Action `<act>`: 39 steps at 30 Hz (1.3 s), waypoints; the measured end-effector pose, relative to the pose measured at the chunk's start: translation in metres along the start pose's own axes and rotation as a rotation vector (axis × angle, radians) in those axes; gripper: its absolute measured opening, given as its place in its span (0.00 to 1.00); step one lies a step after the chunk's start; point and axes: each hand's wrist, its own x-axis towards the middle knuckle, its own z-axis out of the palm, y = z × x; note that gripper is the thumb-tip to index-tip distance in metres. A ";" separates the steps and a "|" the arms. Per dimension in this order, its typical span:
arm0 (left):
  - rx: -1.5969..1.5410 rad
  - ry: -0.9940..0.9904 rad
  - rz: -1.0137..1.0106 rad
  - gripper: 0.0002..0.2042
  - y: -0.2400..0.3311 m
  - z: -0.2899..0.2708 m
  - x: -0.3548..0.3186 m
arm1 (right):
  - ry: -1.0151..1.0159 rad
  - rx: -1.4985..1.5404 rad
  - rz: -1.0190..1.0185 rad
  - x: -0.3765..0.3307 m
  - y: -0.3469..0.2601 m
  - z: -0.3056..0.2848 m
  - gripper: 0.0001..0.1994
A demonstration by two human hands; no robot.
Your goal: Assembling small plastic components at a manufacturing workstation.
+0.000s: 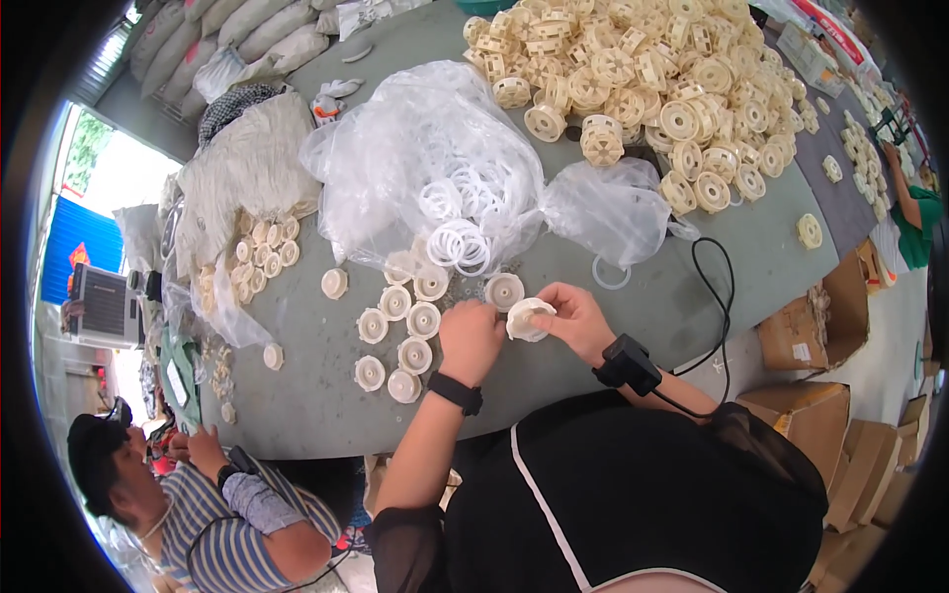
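Note:
Between the thumb and fingers of my right hand (pixel 575 318) is a round cream plastic cap (pixel 528 322), tilted up off the table. My left hand (pixel 471 341) is closed right beside it, its knuckles up; whatever its fingertips grip is hidden. Just beyond my hands a similar cap (pixel 504 291) lies on the grey-green table (pixel 652 326). Several more caps (pixel 423 319) rest to the left of my left hand, with hollow faces showing on most. Farther off, a clear plastic bag (pixel 395 148) spills white plastic rings (pixel 458 246).
A large heap of cream slotted plastic wheels (pixel 633 79) covers the far right. One loose ring (pixel 611 273) and a black cable (pixel 730 296) lie right of my hands. At left, a co-worker in stripes (pixel 232 514) sits near another group of caps (pixel 267 247). Cardboard boxes (pixel 806 420) stand right.

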 end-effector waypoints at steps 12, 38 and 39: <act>-0.529 -0.010 -0.294 0.02 0.017 -0.029 0.000 | -0.134 -0.400 -0.228 -0.007 -0.008 -0.006 0.09; -1.160 -0.029 0.028 0.06 0.024 -0.090 -0.033 | -0.453 -0.664 -0.780 -0.001 -0.058 0.026 0.12; -1.148 0.009 0.048 0.07 0.025 -0.090 -0.035 | -0.453 -0.658 -0.772 -0.001 -0.059 0.026 0.12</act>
